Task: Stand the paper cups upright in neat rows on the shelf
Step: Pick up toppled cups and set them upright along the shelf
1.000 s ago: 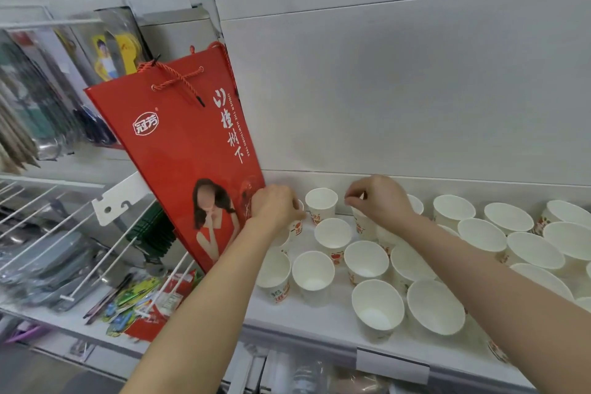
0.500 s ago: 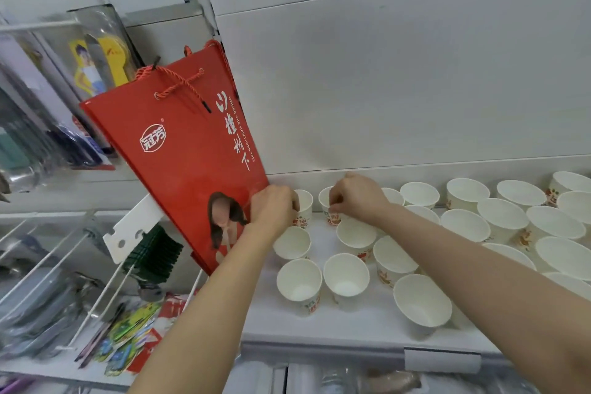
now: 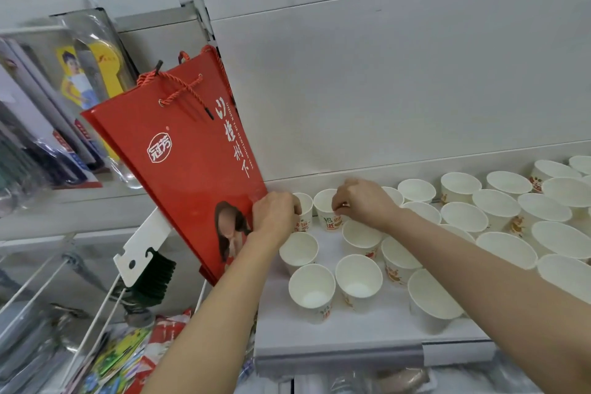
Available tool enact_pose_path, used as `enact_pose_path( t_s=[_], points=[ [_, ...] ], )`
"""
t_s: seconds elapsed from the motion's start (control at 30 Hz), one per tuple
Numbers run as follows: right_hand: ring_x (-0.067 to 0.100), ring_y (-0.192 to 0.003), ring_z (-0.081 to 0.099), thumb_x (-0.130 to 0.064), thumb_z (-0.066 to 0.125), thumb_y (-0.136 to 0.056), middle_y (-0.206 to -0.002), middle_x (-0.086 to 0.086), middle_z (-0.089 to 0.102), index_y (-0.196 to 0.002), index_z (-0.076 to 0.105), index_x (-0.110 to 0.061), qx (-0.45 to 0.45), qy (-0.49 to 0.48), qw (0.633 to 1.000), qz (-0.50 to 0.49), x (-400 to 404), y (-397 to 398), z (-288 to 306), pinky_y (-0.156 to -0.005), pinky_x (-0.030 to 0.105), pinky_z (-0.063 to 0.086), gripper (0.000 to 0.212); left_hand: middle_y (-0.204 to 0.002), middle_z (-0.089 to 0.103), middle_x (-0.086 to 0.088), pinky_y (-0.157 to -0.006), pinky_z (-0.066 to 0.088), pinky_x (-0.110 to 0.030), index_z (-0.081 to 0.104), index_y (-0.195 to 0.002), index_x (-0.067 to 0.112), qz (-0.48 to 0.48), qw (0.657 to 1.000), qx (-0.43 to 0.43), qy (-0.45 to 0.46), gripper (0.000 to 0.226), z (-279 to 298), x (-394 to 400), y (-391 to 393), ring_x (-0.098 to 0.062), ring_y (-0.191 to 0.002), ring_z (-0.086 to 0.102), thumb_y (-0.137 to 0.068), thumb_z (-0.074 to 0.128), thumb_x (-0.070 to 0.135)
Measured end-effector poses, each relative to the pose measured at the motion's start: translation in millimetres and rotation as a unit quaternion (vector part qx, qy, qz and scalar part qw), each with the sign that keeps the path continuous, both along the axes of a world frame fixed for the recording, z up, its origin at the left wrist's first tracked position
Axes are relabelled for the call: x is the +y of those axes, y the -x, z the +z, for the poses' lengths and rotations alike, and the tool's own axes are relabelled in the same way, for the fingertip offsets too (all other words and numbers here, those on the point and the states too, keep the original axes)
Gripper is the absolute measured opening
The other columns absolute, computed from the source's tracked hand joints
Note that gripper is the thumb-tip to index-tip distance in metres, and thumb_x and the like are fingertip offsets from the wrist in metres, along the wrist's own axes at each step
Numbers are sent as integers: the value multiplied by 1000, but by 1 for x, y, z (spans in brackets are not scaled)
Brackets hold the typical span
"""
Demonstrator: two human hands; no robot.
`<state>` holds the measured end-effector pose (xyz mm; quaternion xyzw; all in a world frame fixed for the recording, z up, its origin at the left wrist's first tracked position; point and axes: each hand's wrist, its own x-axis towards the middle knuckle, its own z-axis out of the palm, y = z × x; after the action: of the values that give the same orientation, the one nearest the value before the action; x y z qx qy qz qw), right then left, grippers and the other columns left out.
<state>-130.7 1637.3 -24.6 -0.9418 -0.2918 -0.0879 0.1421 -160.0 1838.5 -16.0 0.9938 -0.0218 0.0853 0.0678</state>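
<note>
Several white paper cups with red and orange print stand upright in rough rows on the white shelf (image 3: 351, 326). My left hand (image 3: 275, 213) grips the leftmost back-row cup (image 3: 305, 209), right beside the red bag. My right hand (image 3: 361, 203) pinches the rim of the second back-row cup (image 3: 326, 206) with thumb and fingertips. In front of them stand more cups, among them one at the front left (image 3: 311, 293) and one beside it (image 3: 358, 281). Further cups (image 3: 495, 209) fill the shelf to the right.
A red paper gift bag (image 3: 188, 169) with rope handles leans at the shelf's left end, touching my left hand. Left of it are wire racks (image 3: 48, 281) and hanging packaged goods (image 3: 80, 83). The white back panel (image 3: 383, 89) rises behind the cups.
My right hand moved left along the back row, from cups nearer the middle to the second cup. My left hand stayed at the leftmost cup. The view shifted left and closer.
</note>
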Motion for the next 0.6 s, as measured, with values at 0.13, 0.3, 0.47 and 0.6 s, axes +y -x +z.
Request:
enact_pose_path(
  t_s=[0.13, 0.3, 0.47, 0.6],
  points=[
    [18, -86, 55, -20, 71, -77, -81, -6, 69, -83, 74, -23, -14, -38, 999, -9, -4, 1, 0, -66, 30, 41, 7, -103, 71, 5, -74, 43, -28, 72, -97, 32, 0, 1000, -5, 22, 15, -1, 2, 1, -19, -102, 63, -83, 69, 26],
    [18, -78, 53, -21, 78, -73, -75, -8, 71, -77, 75, -21, -66, -171, 978, -103, -38, 5, 5, -72, 33, 44, 5, -102, 70, 3, -78, 49, -33, 73, -102, 29, 37, 991, -76, 101, 19, -2, 5, 10, -20, -101, 61, -84, 71, 33],
    [16, -80, 57, -25, 78, -72, -70, -17, 67, -72, 74, -29, 22, -186, 965, -183, -96, 9, 5, -69, 29, 43, 6, -95, 73, 6, -71, 51, -32, 76, -94, 31, 41, 978, -111, 170, 12, 2, -1, 21, -17, -89, 65, -82, 72, 30],
    [17, -83, 52, -24, 79, -71, -75, -15, 70, -76, 75, -28, 27, -165, 973, -162, -110, 19, 1, -71, 30, 41, 7, -95, 73, 12, -72, 51, -31, 76, -92, 34, -2, 981, -76, 179, 10, 10, -31, 24, -12, -88, 64, -83, 71, 32]
  ],
)
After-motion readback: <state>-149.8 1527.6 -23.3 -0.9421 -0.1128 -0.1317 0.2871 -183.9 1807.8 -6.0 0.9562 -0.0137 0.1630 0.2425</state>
